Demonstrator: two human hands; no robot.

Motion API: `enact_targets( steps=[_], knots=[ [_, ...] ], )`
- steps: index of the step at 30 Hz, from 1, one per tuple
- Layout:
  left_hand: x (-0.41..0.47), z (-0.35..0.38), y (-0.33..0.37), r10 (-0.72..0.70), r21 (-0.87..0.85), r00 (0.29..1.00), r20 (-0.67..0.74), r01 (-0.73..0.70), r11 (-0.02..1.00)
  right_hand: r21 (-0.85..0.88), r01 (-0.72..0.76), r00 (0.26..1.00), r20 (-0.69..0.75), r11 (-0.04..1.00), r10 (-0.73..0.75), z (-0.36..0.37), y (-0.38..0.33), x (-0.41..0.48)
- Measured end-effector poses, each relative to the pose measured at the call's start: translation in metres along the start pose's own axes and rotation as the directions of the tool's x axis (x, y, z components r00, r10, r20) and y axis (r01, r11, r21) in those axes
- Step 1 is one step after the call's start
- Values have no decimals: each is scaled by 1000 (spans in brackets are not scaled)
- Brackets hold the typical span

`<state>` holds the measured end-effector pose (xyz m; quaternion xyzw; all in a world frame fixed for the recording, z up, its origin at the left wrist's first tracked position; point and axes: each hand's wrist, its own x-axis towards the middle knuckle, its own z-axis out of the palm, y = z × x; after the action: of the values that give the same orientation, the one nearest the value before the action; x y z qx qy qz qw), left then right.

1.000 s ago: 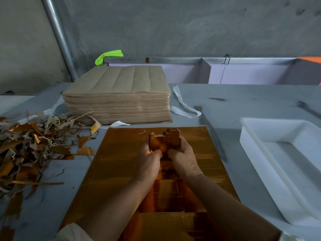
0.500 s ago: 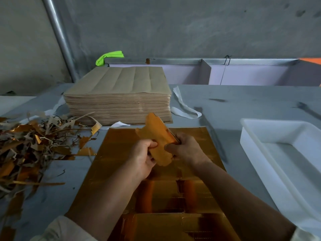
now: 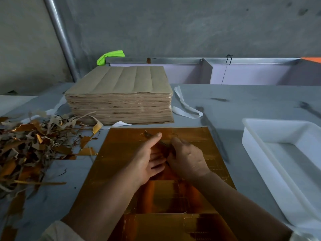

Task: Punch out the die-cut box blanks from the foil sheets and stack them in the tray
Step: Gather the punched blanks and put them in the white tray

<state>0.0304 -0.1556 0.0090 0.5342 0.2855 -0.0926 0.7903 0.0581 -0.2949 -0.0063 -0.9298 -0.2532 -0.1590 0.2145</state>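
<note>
— What have I got in my hands?

— Your left hand (image 3: pixel 147 159) and right hand (image 3: pixel 188 157) are pressed close together, both pinching a box blank (image 3: pixel 163 147), edge-on and blurred. Your left thumb lies straight along it, with the fingers curled beneath.

— Where is it?

— Just above the far half of the gold foil sheet (image 3: pixel 121 153) on the tabletop (image 3: pixel 251 105).

— The tray?

— The white tray (image 3: pixel 257 159) sits to your right, apart from the sheet, showing its pale floor. A stack of brown sheets (image 3: pixel 119 101) lies beyond, and a scrap pile (image 3: pixel 34 140) to your left.

Packaging workshop: sheet stack (image 3: pixel 119 96), offcut scraps (image 3: pixel 31 145)
</note>
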Motion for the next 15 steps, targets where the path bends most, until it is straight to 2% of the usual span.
enact_targets(
  steps=[2, 4, 7, 9, 11, 13, 15],
  knots=[
    [-2, 7, 2, 12, -50, 1000, 19, -11, 999, -76, 199, 976, -77, 977, -205, 0, -7, -6],
    [-2, 11, 4, 35, -53, 999, -40, -37, 998, -97, 316, 943, -75, 944, -323, -3, -12, -11],
    [-1, 6, 6, 46, -52, 994, -102, -52, 997, 6, 305, 950, 77, 952, -304, -13, -11, -8],
    [1, -3, 10, 59, -107, 993, -105, -70, 992, 216, 151, 976, 125, 965, -181, -18, -3, -5],
    [2, -12, 12, 81, -138, 993, -92, -93, 986, 471, -145, 986, 147, 870, 85, -25, 4, 1],
    [2, -17, 13, 92, -133, 994, -58, -99, 986, 658, -426, 904, 279, 621, 324, -29, 8, 6],
    [1, -19, 12, 90, -121, 996, -10, -91, 989, 725, -577, 810, 451, 375, 375, -30, 12, 9]
  ],
)
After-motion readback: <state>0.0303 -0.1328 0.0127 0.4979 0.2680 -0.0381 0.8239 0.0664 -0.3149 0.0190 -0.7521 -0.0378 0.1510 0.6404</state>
